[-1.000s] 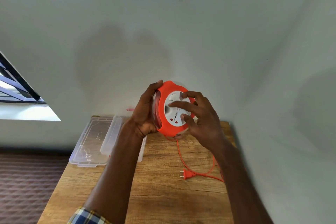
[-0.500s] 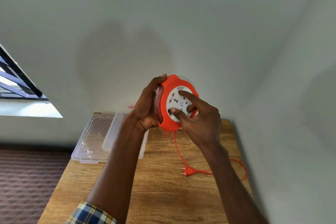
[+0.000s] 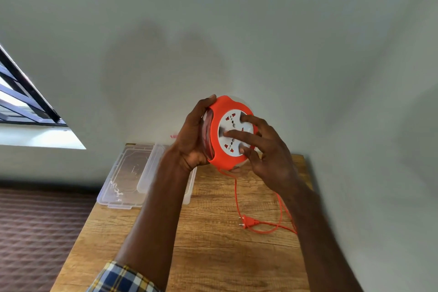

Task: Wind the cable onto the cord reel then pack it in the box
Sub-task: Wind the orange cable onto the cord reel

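Observation:
An orange cord reel (image 3: 222, 156) with a white socket face is held up above the wooden table (image 3: 213, 256). My left hand (image 3: 193, 135) grips its left rim from behind. My right hand (image 3: 265, 152) has its fingers spread on the white face, fingertips pressing it. The orange cable (image 3: 235, 194) hangs from the bottom of the reel down to the table, loops to the right and ends in an orange plug (image 3: 247, 221) lying flat. A clear plastic box (image 3: 128, 173) lies at the table's back left, partly hidden by my left forearm.
A clear lid (image 3: 149, 168) rests against the box. The table stands against a pale wall, with another wall close on the right. A window (image 3: 21, 102) is at the left, and a brown patterned floor (image 3: 35, 232) lies below the table's left edge.
The white face has turned under my right fingers. The loose cable on the table has shifted, and its loop now lies to the right of the plug.

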Motion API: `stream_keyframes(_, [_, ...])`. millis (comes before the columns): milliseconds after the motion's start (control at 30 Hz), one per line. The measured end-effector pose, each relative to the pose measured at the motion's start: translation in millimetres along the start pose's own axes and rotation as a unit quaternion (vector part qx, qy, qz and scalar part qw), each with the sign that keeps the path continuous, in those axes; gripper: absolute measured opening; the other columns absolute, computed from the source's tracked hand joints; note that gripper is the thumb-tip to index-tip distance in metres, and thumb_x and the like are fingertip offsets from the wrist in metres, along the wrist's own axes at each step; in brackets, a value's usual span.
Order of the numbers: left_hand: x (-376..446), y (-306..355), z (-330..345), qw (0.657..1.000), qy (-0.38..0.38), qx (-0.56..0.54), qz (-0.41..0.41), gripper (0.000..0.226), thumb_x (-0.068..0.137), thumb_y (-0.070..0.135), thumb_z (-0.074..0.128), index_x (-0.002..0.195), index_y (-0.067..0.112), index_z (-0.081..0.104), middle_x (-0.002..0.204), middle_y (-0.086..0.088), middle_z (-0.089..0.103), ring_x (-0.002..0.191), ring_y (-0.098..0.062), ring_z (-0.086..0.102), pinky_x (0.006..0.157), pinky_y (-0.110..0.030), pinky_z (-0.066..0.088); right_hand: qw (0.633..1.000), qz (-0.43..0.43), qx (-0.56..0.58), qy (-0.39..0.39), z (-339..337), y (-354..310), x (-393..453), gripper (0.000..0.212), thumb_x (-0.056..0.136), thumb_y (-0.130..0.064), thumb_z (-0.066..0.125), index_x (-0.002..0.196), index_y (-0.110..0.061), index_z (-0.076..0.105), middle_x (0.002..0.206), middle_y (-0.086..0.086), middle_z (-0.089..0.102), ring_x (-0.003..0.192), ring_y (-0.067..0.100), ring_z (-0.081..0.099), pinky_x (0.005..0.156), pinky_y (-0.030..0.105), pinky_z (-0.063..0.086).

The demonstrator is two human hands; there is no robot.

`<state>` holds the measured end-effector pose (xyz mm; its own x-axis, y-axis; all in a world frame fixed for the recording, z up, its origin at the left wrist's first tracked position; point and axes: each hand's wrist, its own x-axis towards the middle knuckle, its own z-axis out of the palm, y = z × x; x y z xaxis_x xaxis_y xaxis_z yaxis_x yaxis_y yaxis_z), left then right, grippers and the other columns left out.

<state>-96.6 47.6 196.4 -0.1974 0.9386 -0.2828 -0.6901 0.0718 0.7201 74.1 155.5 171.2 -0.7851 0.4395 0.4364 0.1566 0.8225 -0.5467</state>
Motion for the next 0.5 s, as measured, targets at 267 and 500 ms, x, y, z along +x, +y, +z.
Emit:
stream_keyframes(267, [0, 3, 4, 0.999, -0.02, 0.039, -0.019, 0.064, 0.096, 0.066, 0.051, 0.131, 0.017, 0.072, 0.125, -0.016, 0.071, 0.107, -0.034, 0.069, 0.099, -0.05, 0.053, 0.995, 0.039, -0.053, 0.074, 6, -9, -4, 0.054, 0.085, -0.026, 0.081, 0.131, -0.048, 0.063, 0.131, -0.008, 0.065, 0.117, 0.013, 0.058, 0.079, 0.035, 0.061])
stream_keyframes(500, [2, 0, 13, 1.0, -0.021, 0.01, 0.005, 0.063, 0.1, 0.062, 0.051, 0.135, 0.012, 0.068, 0.125, -0.017, 0.07, 0.109, -0.035, 0.068, 0.103, -0.051, 0.052, 0.955, 0.213, 0.019, 0.204, 18, -44, 4, 0.055, 0.083, -0.068, 0.068, 0.126, -0.034, 0.06, 0.084, -0.011, 0.072, 0.079, 0.006, 0.07, 0.064, 0.023, 0.055])
